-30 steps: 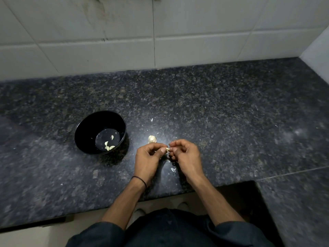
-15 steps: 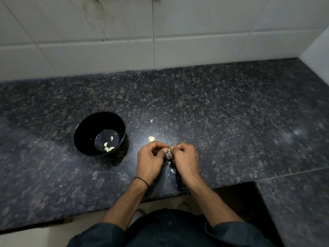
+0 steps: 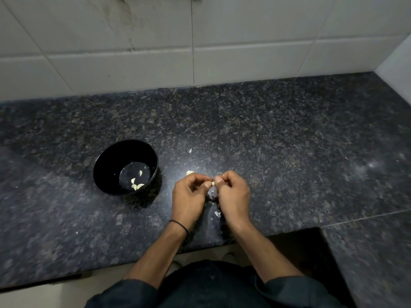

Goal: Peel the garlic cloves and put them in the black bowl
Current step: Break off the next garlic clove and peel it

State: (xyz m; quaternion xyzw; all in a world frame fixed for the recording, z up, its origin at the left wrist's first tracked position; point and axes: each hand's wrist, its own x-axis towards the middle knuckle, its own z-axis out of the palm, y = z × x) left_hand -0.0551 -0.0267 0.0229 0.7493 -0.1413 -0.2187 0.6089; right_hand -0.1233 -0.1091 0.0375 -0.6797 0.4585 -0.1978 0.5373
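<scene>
While a small pale garlic clove [image 3: 213, 183] was pinched between the thumbs and fingertips of both hands, it was held just above the dark speckled granite countertop [image 3: 289, 152], near the counter's front edge; the left hand [image 3: 189, 196] was curled round it from the left, and a thin black band [image 3: 179, 226] was worn at that wrist; the right hand [image 3: 233, 196] was curled against it from the right, so that the two thumbs were brought almost together over the clove; how much skin was on the clove could not be told. A round, glossy black bowl [image 3: 106, 165] was stood upright on the countertop to the left of the hands and apart from them; a few pale peeled garlic cloves [image 3: 137, 186] were seen lying on its bottom, gathered toward the near side. A pale lump of garlic [image 3: 189, 172] was laid on the counter just behind the left hand's knuckles, partly hidden by them; thin whitish scraps of skin [image 3: 217, 214] were scattered on the stone beneath and between the wrists. A white tiled wall [image 3: 244, 41] was seen rising behind the counter; dark sleeves [image 3: 289, 290] were seen at the lower edge of the view.
</scene>
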